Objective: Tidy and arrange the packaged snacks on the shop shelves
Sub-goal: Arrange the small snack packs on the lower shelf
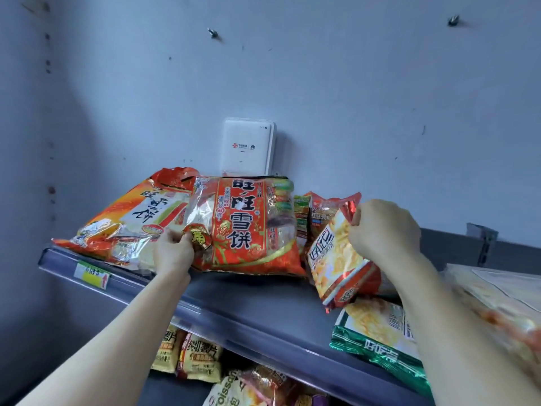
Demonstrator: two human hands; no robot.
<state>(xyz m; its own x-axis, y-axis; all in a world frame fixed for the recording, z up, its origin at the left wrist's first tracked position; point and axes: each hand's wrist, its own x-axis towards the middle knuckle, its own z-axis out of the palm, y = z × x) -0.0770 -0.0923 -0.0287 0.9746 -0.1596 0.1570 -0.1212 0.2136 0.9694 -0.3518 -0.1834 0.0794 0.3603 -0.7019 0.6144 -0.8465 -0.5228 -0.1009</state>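
On the top grey shelf (pixel 257 300) lie two large red-and-orange rice cracker bags. My left hand (pixel 172 253) grips the lower left corner of the middle red bag (pixel 248 227). A second orange bag (pixel 126 224) lies flat to its left, partly under it. My right hand (pixel 383 227) pinches the top edge of a smaller orange snack packet (pixel 339 259) and holds it upright, tilted, at the shelf's right. Behind it stand small red packets (pixel 322 212). A green-edged snack bag (pixel 377 332) lies flat below the held packet.
A white router box (pixel 247 148) leans against the wall behind the bags. A yellow price tag (pixel 92 276) sits on the shelf's front rail. Yellow chip packets (pixel 199 358) fill the lower shelf. A blurred pale bag (pixel 497 303) lies at the right edge.
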